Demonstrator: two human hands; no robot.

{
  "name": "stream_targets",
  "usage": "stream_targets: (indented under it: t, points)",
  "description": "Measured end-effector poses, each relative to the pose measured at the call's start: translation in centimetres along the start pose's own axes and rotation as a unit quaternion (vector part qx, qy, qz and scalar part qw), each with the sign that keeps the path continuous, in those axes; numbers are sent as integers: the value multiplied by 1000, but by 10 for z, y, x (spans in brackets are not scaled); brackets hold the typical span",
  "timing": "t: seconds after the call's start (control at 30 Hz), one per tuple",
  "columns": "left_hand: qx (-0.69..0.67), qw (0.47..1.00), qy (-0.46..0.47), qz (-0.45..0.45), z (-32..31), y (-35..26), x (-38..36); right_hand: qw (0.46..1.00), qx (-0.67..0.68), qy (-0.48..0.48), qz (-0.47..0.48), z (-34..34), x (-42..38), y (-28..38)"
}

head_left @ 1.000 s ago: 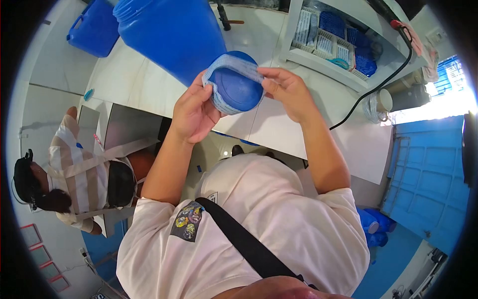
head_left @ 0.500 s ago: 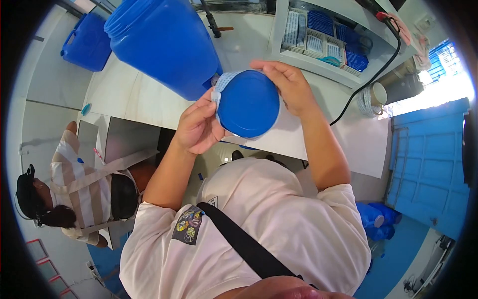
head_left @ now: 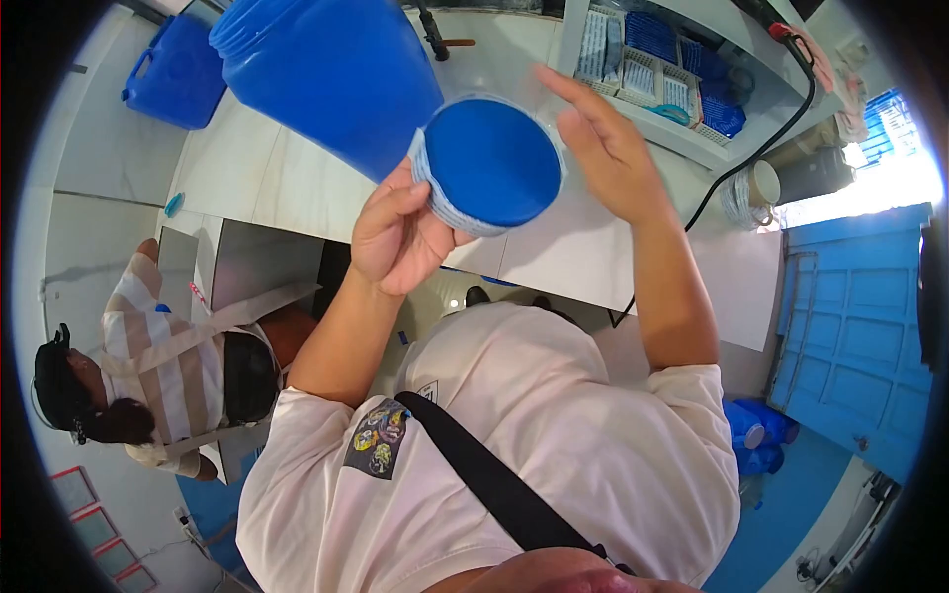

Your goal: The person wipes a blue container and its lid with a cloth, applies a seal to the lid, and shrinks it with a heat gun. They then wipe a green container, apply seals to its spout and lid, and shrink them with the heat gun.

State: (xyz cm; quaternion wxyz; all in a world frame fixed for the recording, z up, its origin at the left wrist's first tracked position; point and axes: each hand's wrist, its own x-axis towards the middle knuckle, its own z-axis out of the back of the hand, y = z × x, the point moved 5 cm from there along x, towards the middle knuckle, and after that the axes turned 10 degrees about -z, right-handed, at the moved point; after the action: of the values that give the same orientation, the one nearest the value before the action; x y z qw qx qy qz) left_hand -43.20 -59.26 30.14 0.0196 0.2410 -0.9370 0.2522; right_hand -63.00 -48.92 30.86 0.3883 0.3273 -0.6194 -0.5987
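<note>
My left hand (head_left: 405,232) grips a round blue lid (head_left: 492,161) by its left edge, thumb on the rim and fingers partly hidden behind it. A pale, printed-looking strip (head_left: 450,214) wraps round the lid's edge. Whatever lies under the lid is hidden. To the right, my right hand (head_left: 613,148) is open, its fingers stretched out and apart from the lid. Just behind the lid stands a large blue plastic container (head_left: 331,84).
A smaller blue jerrycan (head_left: 178,74) stands at the back left. A white cabinet holds baskets (head_left: 657,74) of printed packs. A black cable (head_left: 751,158) runs down at the right, near a mug (head_left: 761,188). Another person (head_left: 188,366) is at the left.
My right hand has let go of the lid's edge and moved right and up, fingers straightened. The lid has shifted slightly up, still in my left hand.
</note>
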Motion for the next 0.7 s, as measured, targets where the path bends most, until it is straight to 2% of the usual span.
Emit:
stream_targets:
  t: [0.03,0.07,0.1,0.17,0.43,0.5,0.53,0.6,0.63,0.67,0.7]
  points:
    - [0,1000,-2,-2,1,-1,0,982,-152,3,113,2,-10,23]
    - [-33,999,-1,-17,0,-4,1,928,-297,5,224,-1,-22,41]
    - [-65,997,-1,-31,-1,-6,1,929,-296,7,223,-1,-30,49]
    - [-75,996,-13,-36,3,-9,1,881,-399,39,250,-9,-43,59]
    - [-109,994,-6,-25,2,-4,4,898,-341,-27,276,-7,-40,42]
    - [-110,991,69,-32,-5,-5,6,906,-325,-33,268,-3,-41,42]
    - [-110,991,69,-32,-8,-7,7,907,-327,-15,266,-2,-42,42]
    - [65,996,52,-28,-16,-10,7,906,-328,2,266,0,-41,45]
    - [66,996,55,-29,-17,-8,5,929,-255,-4,268,6,-40,49]
    - [172,981,71,-56,-19,-8,3,946,-182,-9,267,11,-38,54]
    - [275,954,86,-82,-23,-8,-1,946,-182,-11,269,15,-36,61]
